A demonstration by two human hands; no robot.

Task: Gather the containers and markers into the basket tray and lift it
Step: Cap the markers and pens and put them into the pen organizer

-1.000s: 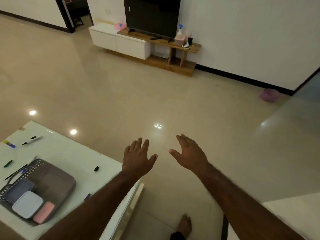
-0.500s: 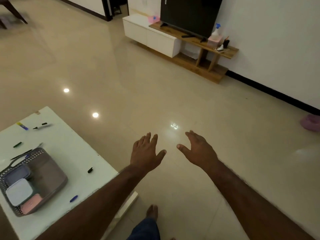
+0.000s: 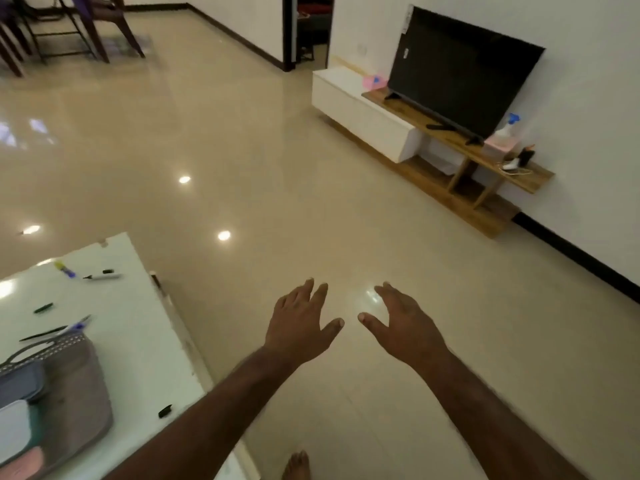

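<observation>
Basket tray (image 3: 74, 386) sits at the near left of the white table (image 3: 138, 341), cut off by the picture's edge, with three lidded containers in it: a grey-blue one (image 3: 20, 381), a white one (image 3: 14, 431) and a pink one (image 3: 24, 464). Markers lie loose on the table beyond it: a blue-tipped one (image 3: 74, 326) touching the tray's far rim, a green one (image 3: 44, 308) further back, a white one (image 3: 101, 276) and a yellow-and-purple one (image 3: 64, 269) near the far edge. A small black cap (image 3: 165, 410) lies just right of the tray. Both hands hang out over the tiled floor (image 3: 242, 168), well apart from the tray: left hand (image 3: 299, 325) and right hand (image 3: 403, 327), palms down, fingers straight and spread, holding nothing. A bare foot (image 3: 294, 465) shows below them.
</observation>
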